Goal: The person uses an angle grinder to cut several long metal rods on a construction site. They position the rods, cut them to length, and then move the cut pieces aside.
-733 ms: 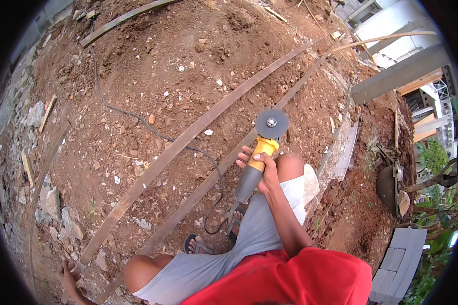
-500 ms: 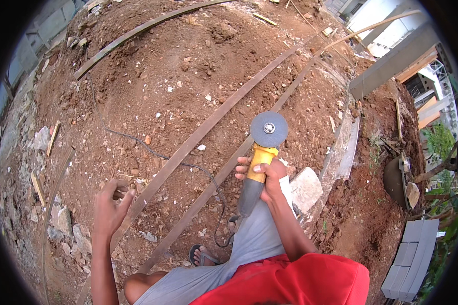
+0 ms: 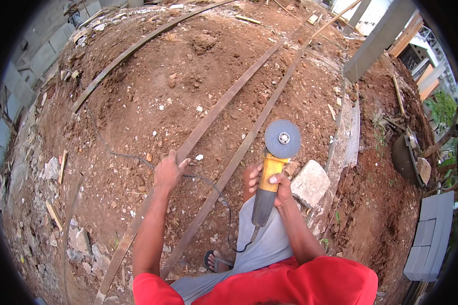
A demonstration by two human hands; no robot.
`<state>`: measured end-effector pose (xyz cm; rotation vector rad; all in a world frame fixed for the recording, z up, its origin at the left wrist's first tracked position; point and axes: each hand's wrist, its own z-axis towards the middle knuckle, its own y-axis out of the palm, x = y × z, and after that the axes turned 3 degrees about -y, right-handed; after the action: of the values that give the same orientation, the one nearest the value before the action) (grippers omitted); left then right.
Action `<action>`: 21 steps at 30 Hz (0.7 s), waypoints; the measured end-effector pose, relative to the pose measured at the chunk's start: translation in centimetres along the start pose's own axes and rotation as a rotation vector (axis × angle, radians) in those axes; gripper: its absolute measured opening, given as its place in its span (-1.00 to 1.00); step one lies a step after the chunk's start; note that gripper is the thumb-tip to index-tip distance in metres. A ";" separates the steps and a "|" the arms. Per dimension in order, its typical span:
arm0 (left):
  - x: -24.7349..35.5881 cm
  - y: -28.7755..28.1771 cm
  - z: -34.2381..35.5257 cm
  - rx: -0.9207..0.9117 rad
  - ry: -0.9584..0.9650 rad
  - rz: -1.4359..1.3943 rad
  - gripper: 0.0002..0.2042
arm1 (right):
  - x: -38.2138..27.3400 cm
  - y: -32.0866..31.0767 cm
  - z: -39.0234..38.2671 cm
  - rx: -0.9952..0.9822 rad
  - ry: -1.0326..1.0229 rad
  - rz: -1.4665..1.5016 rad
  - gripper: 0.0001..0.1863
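Right hand (image 3: 277,184): fingers wrapped tight around the yellow-and-grey body of an angle grinder (image 3: 272,170), held above the knee.
Grinder disc (image 3: 283,139): round, grey, facing up, just beside the nearer metal strip (image 3: 249,140).
Left hand (image 3: 169,172): palm down, fingers loosely curled over the farther metal strip (image 3: 208,119), touching it.
Strips: two long flat bars lying side by side on red dirt ground (image 3: 137,101), running diagonally.
Cable (image 3: 208,184): black, trailing from the grinder across the soil.
Stone block (image 3: 310,183): pale, just right of the grinder.
Sandal (image 3: 216,262): on the foot below.
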<state>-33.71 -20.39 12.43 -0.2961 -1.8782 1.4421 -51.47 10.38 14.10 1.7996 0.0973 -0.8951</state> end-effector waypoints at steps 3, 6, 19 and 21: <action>-1.3 -5.9 -3.0 -0.020 -0.058 0.030 -0.47 | -0.4 0.1 0.3 0.003 -0.002 -0.049 -0.45; -7.6 -11.0 -7.4 0.071 -0.050 0.108 -0.50 | -0.4 -0.4 0.3 0.003 0.006 -0.072 -0.47; -44.0 -24.1 -50.8 0.131 -0.922 0.682 -0.41 | -0.1 -0.4 1.4 0.040 0.009 -0.072 -0.45; -43.5 -23.1 -50.2 0.116 -1.116 0.718 -0.43 | -0.6 -0.6 1.7 0.056 -0.015 -0.079 -0.46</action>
<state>36.13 -16.66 20.45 -0.0900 -2.6709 2.5412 -53.04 9.34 13.76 1.8512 0.1357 -0.9757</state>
